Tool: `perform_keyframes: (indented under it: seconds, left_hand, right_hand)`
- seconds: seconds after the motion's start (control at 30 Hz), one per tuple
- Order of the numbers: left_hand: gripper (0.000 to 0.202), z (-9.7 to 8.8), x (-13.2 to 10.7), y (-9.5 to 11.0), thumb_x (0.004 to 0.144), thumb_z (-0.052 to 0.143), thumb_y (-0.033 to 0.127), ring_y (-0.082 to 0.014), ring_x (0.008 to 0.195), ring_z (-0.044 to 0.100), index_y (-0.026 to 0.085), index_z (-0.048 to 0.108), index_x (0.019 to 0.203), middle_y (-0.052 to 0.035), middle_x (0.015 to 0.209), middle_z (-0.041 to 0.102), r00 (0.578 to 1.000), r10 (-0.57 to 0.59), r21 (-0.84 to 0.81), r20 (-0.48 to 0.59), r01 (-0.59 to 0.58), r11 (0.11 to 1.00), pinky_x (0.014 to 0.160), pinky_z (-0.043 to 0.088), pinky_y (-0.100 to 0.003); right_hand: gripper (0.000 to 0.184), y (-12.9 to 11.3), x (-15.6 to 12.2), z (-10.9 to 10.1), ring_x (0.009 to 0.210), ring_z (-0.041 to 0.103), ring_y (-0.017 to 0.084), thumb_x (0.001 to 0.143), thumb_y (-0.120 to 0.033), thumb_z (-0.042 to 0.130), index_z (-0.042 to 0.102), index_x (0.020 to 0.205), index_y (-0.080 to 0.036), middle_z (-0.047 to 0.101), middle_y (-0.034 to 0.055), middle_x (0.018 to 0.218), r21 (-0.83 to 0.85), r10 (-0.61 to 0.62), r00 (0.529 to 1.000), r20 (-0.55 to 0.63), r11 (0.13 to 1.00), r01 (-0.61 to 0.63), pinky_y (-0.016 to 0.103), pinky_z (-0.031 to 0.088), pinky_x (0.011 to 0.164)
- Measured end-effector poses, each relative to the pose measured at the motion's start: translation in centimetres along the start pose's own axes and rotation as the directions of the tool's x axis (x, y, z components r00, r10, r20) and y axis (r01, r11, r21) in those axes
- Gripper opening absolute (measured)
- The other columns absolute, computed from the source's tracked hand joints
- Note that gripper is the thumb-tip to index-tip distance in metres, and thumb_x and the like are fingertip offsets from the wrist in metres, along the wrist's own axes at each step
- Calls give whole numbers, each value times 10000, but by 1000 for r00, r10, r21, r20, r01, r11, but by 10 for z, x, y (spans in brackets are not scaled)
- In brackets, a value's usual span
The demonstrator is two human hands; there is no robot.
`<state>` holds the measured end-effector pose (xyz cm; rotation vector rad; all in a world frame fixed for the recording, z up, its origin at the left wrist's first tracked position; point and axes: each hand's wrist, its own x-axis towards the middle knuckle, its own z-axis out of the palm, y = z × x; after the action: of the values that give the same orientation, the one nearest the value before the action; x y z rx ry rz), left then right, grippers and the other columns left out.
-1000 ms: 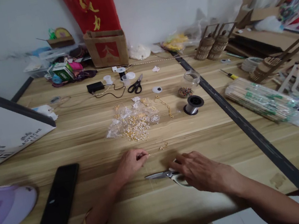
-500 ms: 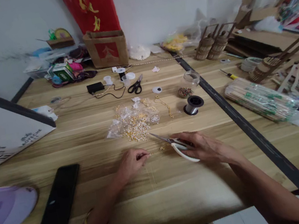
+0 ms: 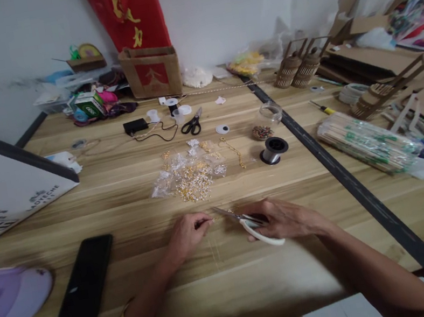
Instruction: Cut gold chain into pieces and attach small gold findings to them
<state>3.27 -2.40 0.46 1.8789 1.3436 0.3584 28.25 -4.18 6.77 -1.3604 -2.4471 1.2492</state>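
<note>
My left hand (image 3: 189, 233) pinches the end of a thin gold chain (image 3: 218, 218) just above the table, with thumb and forefinger together. Opposite it, my right hand (image 3: 284, 218) is closed around white-handled scissors (image 3: 261, 233), whose blades point up and left over the chain. The far end of the chain is partly hidden by the blades. Beyond both hands lies a pile of gold and silver beads and findings (image 3: 194, 180), some in clear plastic bags (image 3: 162, 183). A second gold chain (image 3: 233, 150) lies on the wood to the right of the pile.
A spool of clear line (image 3: 273, 151) and a jar of beads (image 3: 264, 128) stand on the right. Black scissors (image 3: 193, 123) lie farther back. A phone (image 3: 84, 285) and a purple object (image 3: 10, 298) are at left. Wrapped sticks (image 3: 369, 144) lie beyond the dark strip.
The scissors in my right hand have moved left and slightly down, bringing the blades over the chain beside my left fingers. My left hand has barely moved.
</note>
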Motion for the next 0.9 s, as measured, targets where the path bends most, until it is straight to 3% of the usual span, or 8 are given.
perform_keyframes:
  seconds: [0.4,0.9]
  left_hand:
    - [227,-1,0,3,806,536,271,-154,598,592,149,725,835,-35,692,710,1000,-7,22,-7,7,1000,578,395,-226]
    - [229,-3,-1,7,802,532,254,-178,648,631,152,731,855,-47,728,729,1000,4,19,-9,-4,1000,617,438,-243]
  right_hand:
    - [248,-2,3,7,544,407,83,832,-426,562,564,847,-178,520,-42,649,26,-49,997,63,999,48,206,304,539]
    - [306,6,11,20,555,439,91,866,-470,511,540,836,-167,533,-30,664,77,-105,992,75,992,99,213,325,542]
